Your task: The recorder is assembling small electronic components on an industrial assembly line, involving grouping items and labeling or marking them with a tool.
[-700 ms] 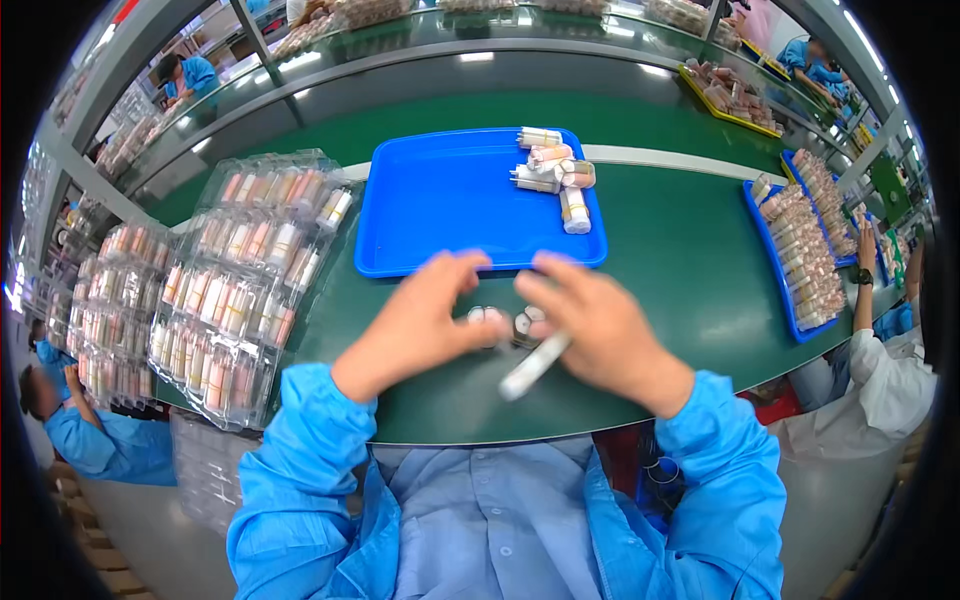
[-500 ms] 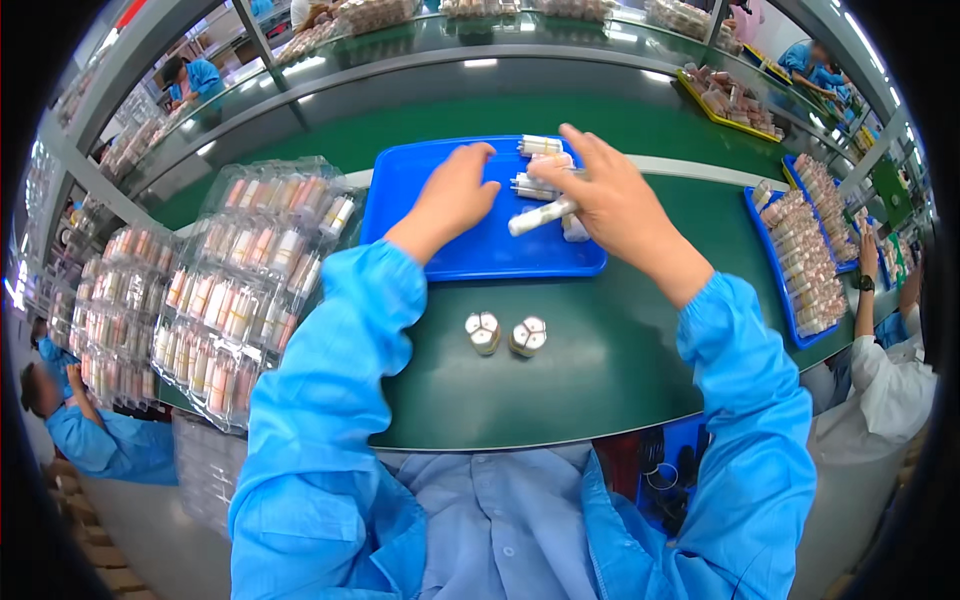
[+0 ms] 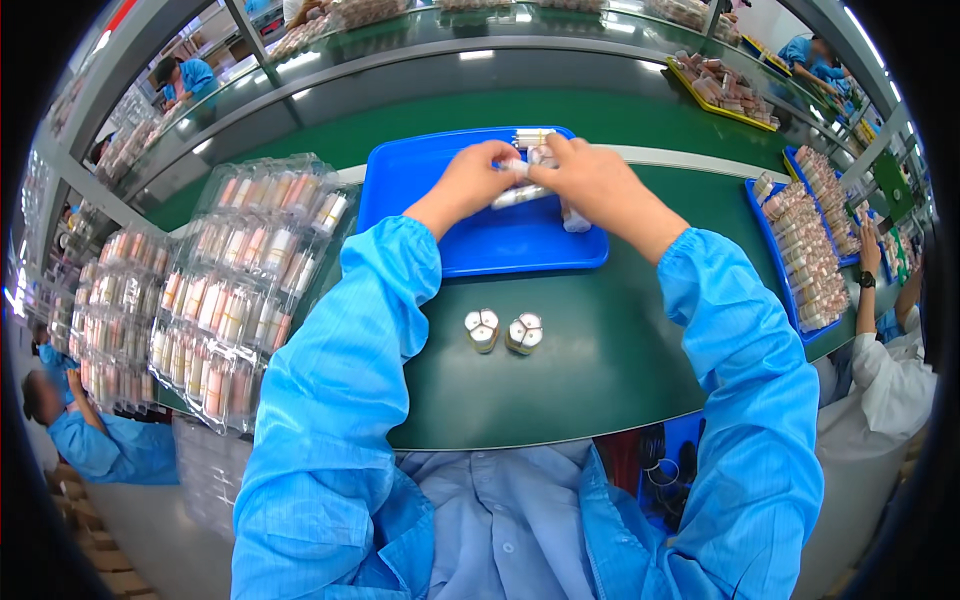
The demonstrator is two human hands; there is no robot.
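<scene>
Over the right half of a blue tray (image 3: pixel 410 200), my two hands come together on small white tubes. My left hand (image 3: pixel 472 180) has its thumb and fingers closed on the end of a pale tube (image 3: pixel 516 166). My right hand (image 3: pixel 597 182) is bent over the same spot, its fingers closed round a white tube (image 3: pixel 519 197) that sticks out below them; its grip is partly hidden. Other white tubes (image 3: pixel 533 137) lie in the tray beyond my fingers, and a clear-wrapped one (image 3: pixel 575 219) rests under my right hand. Two upright bundles of white-topped tubes, a left (image 3: pixel 482 330) and a right (image 3: pixel 525 333), stand nearer me.
Stacked clear plastic trays (image 3: pixel 240 270) full of pale tubes cover the left side of the green table (image 3: pixel 560 390). At the right stands a blue tray (image 3: pixel 790 300) heaped with tubes, beside a co-worker's arm (image 3: pixel 868 270). A yellow tray (image 3: pixel 725 95) lies on the far belt.
My right hand has moved left and closed in, bringing its tube along. My left hand has moved right to meet it, its fingers now on a tube. The two standing bundles stayed put.
</scene>
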